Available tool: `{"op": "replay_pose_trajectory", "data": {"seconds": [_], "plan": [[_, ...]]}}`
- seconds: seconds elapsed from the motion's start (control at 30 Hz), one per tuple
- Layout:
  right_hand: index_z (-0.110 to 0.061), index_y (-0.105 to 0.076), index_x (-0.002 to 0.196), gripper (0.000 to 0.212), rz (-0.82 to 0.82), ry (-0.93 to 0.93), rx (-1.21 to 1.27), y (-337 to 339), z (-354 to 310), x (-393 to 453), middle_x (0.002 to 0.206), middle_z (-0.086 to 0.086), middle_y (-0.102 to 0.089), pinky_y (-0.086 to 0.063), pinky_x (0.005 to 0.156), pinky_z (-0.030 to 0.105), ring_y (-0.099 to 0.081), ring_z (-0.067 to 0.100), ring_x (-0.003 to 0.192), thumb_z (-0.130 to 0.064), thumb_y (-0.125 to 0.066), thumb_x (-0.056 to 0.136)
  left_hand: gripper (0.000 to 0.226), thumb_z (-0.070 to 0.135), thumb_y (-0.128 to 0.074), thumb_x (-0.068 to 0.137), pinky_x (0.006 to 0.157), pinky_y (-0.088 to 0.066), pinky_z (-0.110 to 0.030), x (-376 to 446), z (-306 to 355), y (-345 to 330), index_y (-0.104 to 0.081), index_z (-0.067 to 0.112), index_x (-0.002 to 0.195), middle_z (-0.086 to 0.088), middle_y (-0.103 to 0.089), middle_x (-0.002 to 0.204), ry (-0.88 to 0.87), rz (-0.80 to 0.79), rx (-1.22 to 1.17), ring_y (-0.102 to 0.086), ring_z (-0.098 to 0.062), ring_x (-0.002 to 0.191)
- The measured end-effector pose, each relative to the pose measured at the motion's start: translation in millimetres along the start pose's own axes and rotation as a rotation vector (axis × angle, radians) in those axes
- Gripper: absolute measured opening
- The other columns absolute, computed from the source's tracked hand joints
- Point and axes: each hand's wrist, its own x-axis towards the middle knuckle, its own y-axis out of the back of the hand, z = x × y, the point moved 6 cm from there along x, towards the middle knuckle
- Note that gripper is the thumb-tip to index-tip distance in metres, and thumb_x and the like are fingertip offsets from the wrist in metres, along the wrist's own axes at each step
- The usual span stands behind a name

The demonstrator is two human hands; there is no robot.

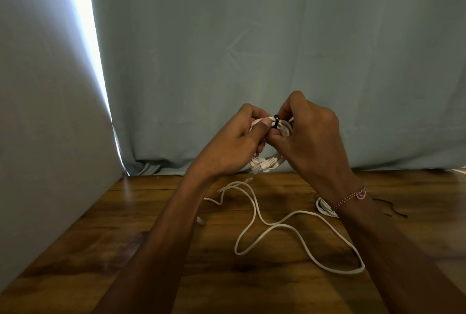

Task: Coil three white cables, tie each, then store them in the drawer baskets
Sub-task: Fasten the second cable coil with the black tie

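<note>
Holding a coiled white cable [282, 130] above the far edge of the wooden table [126, 225], you have both hands raised together at about 12 o'clock from your seat. Your left hand [237, 142] grips the coil's left side, thumb pressed over the strands. Your right hand [310, 134] pinches the strands just beside a black tie [276, 121] that wraps the bundle between your two thumbs. Below your hands, the coil's lower loops and its clear plug ends [262, 164] hang free, close to the table's back edge. On the tabletop, a loose white cable [277, 225] sprawls in open loops from 12 o'clock round to about 2 o'clock. A second coiled cable [324, 206] lies at 2 o'clock, partly hidden behind your right wrist, which wears a red-and-white thread bracelet [350, 199]. Thin dark ties [393, 209] lie just right of it. A pale curtain [252, 49] hangs behind the table.
</note>
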Motion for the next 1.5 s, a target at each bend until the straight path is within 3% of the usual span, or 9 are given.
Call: {"op": "replay_pose_trajectory", "data": {"seconds": [0.13, 0.33, 0.5, 0.67, 0.97, 1.07, 1.23, 1.4, 1.5], "plan": [[-0.009, -0.058, 0.092, 0.031, -0.033, -0.019, 0.028, -1.6, 0.6, 2.0, 0.078, 0.005, -0.064, -0.054, 0.053, 0.033, -0.059, 0.017, 0.062, -0.024, -0.082, 0.081, 0.019, 0.022, -0.046, 0.107, 0.070, -0.055, -0.032, -0.2, 0.1, 5.7, -0.055, 0.009, 0.117, -0.011, -0.067, 0.083, 0.018, -0.013, -0.083, -0.064, -0.014, 0.069], [-0.013, -0.063, 0.107, 0.039, -0.194, -0.215, 0.213, 0.0, 15.8, 8.4, 0.093, -0.001, -0.068, -0.057, 0.068, 0.016, -0.068, 0.010, 0.076, -0.027, -0.086, 0.079, 0.021, 0.016, -0.061, 0.100, 0.078, -0.063, -0.037, -1.7, -4.4, 18.2, -0.064, 0.004, 0.117, -0.012, -0.074, 0.094, 0.033, 0.016, -0.111, -0.075, -0.022, 0.081], [-0.021, -0.065, 0.108, 0.039, -0.327, -0.146, 0.313, 7.1, 8.0, 11.7, 0.113, -0.003, -0.066, -0.061, 0.081, 0.027, -0.066, 0.010, 0.100, -0.041, -0.080, 0.079, 0.021, 0.014, -0.066, 0.096, 0.066, -0.061, -0.028, -1.2, -12.5, 30.4, -0.070, 0.001, 0.113, -0.014, -0.076, 0.085, 0.083, 0.188, -0.261, -0.074, -0.022, 0.072], [-0.036, -0.073, 0.114, 0.036, -0.643, -0.107, 0.243, -9.9, -1.3, -0.4, 0.147, -0.002, -0.047, -0.054, 0.097, 0.039, -0.054, 0.016, 0.122, -0.046, -0.077, 0.080, 0.023, 0.015, -0.067, 0.095, 0.063, -0.058, -0.025, -1.3, -17.8, 38.6, -0.072, 0.001, 0.113, -0.009, -0.076, 0.082, 0.115, 0.270, -0.345, -0.074, -0.018, 0.072], [-0.040, -0.079, 0.097, 0.022, -0.510, -0.300, 0.445, -2.2, 12.5, 6.5, 0.116, -0.013, -0.065, -0.055, 0.086, 0.028, -0.062, 0.002, 0.100, -0.040, -0.082, 0.075, 0.033, 0.017, -0.075, 0.081, 0.084, -0.062, -0.038, -5.1, -23.0, 40.5, -0.073, -0.001, 0.108, -0.018, -0.076, 0.101, 0.254, 0.030, -0.427, -0.075, -0.030, 0.096], [-0.042, -0.079, 0.095, 0.023, -0.539, -0.362, 0.571, -2.1, 11.0, 5.4, 0.108, -0.016, -0.069, -0.054, 0.085, 0.027, -0.064, 0.002, 0.098, -0.045, -0.076, 0.073, 0.026, 0.005, -0.073, 0.086, 0.082, -0.063, -0.038, -5.0, -25.4, 41.7, -0.071, -0.006, 0.110, -0.021, -0.076, 0.100, 0.245, 0.040, -0.392, -0.075, -0.034, 0.096], [-0.037, -0.081, 0.090, 0.024, -0.448, -0.475, 0.568, -6.5, 18.3, 3.1, 0.103, -0.014, -0.075, -0.058, 0.092, 0.044, -0.069, 0.009, 0.100, -0.053, -0.079, 0.072, 0.025, -0.003, -0.070, 0.087, 0.082, -0.063, -0.041, -3.9, -23.9, 39.2, -0.067, -0.011, 0.111, -0.027, -0.074, 0.102, 0.248, 0.048, -0.415, -0.074, -0.037, 0.097], [-0.025, -0.078, 0.086, 0.016, -0.348, -0.474, 0.411, -10.2, 17.1, 2.7, 0.107, -0.008, -0.074, -0.056, 0.084, 0.030, -0.066, 0.006, 0.103, -0.041, -0.078, 0.083, 0.022, -0.004, -0.068, 0.088, 0.075, -0.063, -0.035, -3.9, -20.4, 39.3, -0.067, -0.010, 0.109, -0.024, -0.075, 0.096, 0.246, 0.062, -0.417, -0.076, -0.033, 0.088], [-0.029, -0.071, 0.080, 0.011, -0.379, -0.443, 0.405, -10.6, 13.8, 3.0, 0.108, -0.005, -0.074, -0.061, 0.080, 0.039, -0.072, 0.011, 0.090, -0.035, -0.078, 0.085, 0.020, -0.005, -0.067, 0.090, 0.073, -0.063, -0.033, -3.4, -21.5, 38.4, -0.067, -0.010, 0.109, -0.023, -0.076, 0.096, 0.263, 0.071, -0.434, -0.076, -0.031, 0.088]]}}
